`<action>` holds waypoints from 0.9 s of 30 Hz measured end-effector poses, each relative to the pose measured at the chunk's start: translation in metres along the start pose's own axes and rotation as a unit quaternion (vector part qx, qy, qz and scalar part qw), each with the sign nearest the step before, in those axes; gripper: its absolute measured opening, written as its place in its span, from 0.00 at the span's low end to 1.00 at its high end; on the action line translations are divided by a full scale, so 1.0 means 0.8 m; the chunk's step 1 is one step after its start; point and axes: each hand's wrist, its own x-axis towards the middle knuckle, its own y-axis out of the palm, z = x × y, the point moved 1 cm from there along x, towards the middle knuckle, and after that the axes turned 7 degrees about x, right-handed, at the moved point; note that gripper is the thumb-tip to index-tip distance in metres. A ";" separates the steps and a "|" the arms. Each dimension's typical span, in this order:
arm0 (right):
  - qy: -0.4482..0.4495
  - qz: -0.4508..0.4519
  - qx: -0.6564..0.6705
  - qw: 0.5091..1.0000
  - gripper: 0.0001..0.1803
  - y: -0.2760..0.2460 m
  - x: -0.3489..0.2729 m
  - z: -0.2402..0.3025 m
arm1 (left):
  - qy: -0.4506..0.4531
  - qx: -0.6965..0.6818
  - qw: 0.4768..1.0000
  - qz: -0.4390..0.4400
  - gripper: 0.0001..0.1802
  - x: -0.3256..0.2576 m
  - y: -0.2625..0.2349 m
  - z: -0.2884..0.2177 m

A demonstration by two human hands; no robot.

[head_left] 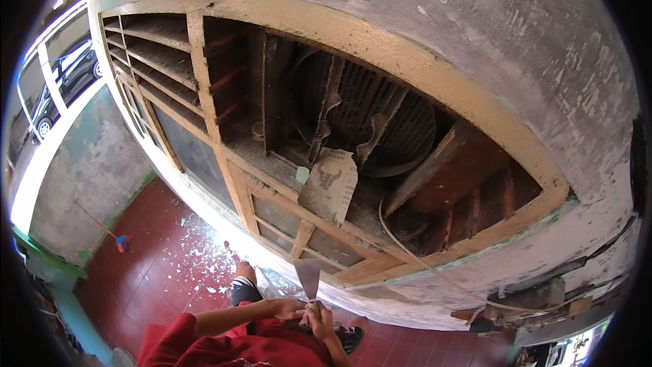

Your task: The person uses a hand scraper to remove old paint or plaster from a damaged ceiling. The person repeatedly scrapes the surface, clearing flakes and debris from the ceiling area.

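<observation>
One scraper [309, 280], right grip [320, 321] wrapped round handle [313, 305], left grip [288, 309] unclear; blade edge [306, 261] up, open cavity [241, 119] above

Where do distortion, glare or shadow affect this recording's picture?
Head view: fisheye bends the wooden frame into an arc, with black corners; head view: glare washes out part of the floor; head view: deep shadow dulls the round grille; head view: the scraper shows no obvious blur.
</observation>
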 end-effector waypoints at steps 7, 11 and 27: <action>-0.015 0.004 -0.004 1.000 0.10 0.012 -0.001 0.063 | 0.091 0.133 0.908 -0.386 0.12 -0.003 -0.057 -0.063; -0.127 0.045 0.109 0.985 0.20 0.027 0.001 0.164 | 0.144 0.222 0.737 -0.621 0.17 0.002 -0.164 -0.151; -0.430 0.032 0.083 0.898 0.47 0.119 0.059 0.512 | 0.310 0.484 0.544 -0.611 0.25 0.024 -0.478 -0.475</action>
